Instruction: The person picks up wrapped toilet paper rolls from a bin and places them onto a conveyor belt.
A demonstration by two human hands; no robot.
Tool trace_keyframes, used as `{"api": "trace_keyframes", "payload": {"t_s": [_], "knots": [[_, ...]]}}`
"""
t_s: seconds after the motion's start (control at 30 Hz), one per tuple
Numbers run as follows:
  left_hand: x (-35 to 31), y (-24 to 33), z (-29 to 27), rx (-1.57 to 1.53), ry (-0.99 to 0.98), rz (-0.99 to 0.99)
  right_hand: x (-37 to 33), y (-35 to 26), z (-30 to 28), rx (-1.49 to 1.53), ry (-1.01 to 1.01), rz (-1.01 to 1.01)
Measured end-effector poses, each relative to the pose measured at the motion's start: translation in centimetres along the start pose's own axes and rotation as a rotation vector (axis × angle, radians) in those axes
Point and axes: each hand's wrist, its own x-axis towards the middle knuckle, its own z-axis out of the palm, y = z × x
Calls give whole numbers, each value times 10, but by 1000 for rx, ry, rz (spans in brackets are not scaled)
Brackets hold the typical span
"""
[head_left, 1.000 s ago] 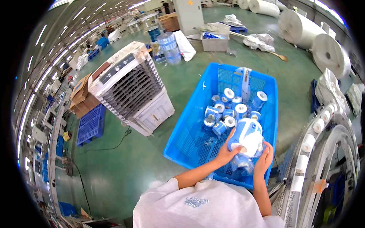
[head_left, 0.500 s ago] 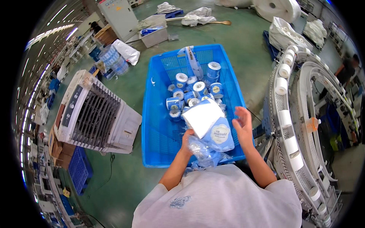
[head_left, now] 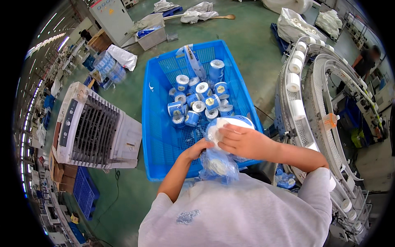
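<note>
Over the near end of a large blue plastic basket (head_left: 147, 123), I hold a white and blue paper pack (head_left: 242, 120) with clear film about it. My left hand (head_left: 198, 149) is closed on the crumpled clear plastic bag (head_left: 220, 164) below the pack, close to my shirt. Across the pack's near side lies my right hand (head_left: 240, 142), its fingers bent and pressed together on the film; part of the pack is hidden behind it. Inside the basket, several blue-wrapped paper rolls (head_left: 202, 89) lie jumbled, some upright and some tipped.
To the right, a curved conveyor (head_left: 284, 99) carries white rolls (head_left: 293, 82). A grey air cooler (head_left: 98, 127) stands left of the basket, with a blue pallet (head_left: 85, 191) by it. A grey bin (head_left: 152, 38) and a wooden-handled tool (head_left: 224, 17) lie beyond.
My right hand has come left from beside the pack onto it, fingers closing. The pack has turned from its flat white face. The whole view has shifted slightly.
</note>
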Motion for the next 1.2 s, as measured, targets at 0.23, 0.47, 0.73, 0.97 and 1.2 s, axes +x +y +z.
{"api": "trace_keyframes", "payload": {"t_s": [0.23,0.47,0.73,0.97,1.2], "knots": [[10,-26,-7,-83,-97,53,-19,14,-32,391,5,32],[6,-7,-26,37,112,358,-99,24,14,1434,1062,1133],[17,-35,-30,-164,261,146,-144,20,34,1422,1371,1470],[26,-34,-19,-243,356,134,-224,26,70,1518,1444,1704],[19,-27,-11,-296,415,195,-386,-2,132,466,1501,2142]]}}
